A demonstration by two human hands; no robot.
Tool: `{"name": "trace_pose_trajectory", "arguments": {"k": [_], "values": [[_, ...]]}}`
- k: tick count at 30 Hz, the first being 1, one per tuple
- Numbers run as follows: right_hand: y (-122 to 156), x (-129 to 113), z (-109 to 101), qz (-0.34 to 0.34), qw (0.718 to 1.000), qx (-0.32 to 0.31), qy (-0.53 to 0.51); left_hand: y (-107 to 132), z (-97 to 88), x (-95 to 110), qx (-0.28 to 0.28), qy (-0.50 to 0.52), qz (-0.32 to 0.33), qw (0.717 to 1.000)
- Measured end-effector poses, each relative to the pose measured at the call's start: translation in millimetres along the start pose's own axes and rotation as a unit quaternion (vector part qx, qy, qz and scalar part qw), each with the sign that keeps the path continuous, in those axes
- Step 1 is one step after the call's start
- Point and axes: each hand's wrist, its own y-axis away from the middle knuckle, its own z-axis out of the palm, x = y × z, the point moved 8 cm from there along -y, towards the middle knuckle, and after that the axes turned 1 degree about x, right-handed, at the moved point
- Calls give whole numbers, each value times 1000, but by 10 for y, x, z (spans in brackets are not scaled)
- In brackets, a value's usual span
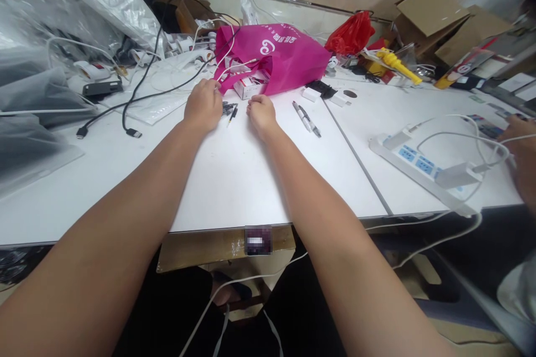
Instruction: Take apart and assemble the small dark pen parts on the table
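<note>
My left hand (204,105) rests on the white table with its fingers curled closed, right beside the handle of a magenta bag (299,61). Whatever it may hold is hidden. Opposite it, my right hand (262,114) is also closed, and its contents cannot be made out. Between the two hands lie several small dark and grey pen parts (229,109). A small white and pink box (248,88) sticks out of the bag's mouth just beyond my hands. To the right of my right hand, pens (307,118) lie side by side on the table.
Black cables (133,100) and plastic bags (29,106) lie on the left. White adapters (310,93) sit near the bag. A power strip (419,170) with plugged-in chargers stands at the right, near another person's hand (525,150). Behind are a red bag (350,33) and cardboard boxes (431,14).
</note>
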Motion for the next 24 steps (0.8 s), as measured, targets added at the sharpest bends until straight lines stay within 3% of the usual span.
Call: {"name": "trace_pose_trajectory", "arguments": {"k": [4, 10, 13, 16, 19, 21, 24], "values": [[89, -31, -41, 101, 993, 13, -52, 37, 128, -36, -56, 63, -23, 996], [225, -204, -143, 133, 989, 8, -68, 23, 210, -135, -96, 58, -6, 994], [283, -300, -236, 139, 989, 0, -45, 45, 197, -87, -111, -26, 7, 993], [340, -487, -541, 100, 994, 31, 30, 88, 171, 9, -131, -155, 1, 979], [443, -605, -1045, 94, 974, 115, 172, 109, 120, 115, -121, -190, -5, 974], [537, -543, -1350, 147, 939, 162, 265, 112, 96, 167, -103, -148, -2, 984], [647, -272, -1500, 250, 908, 133, 309, 114, 98, 202, -86, -88, 16, 992]]}}
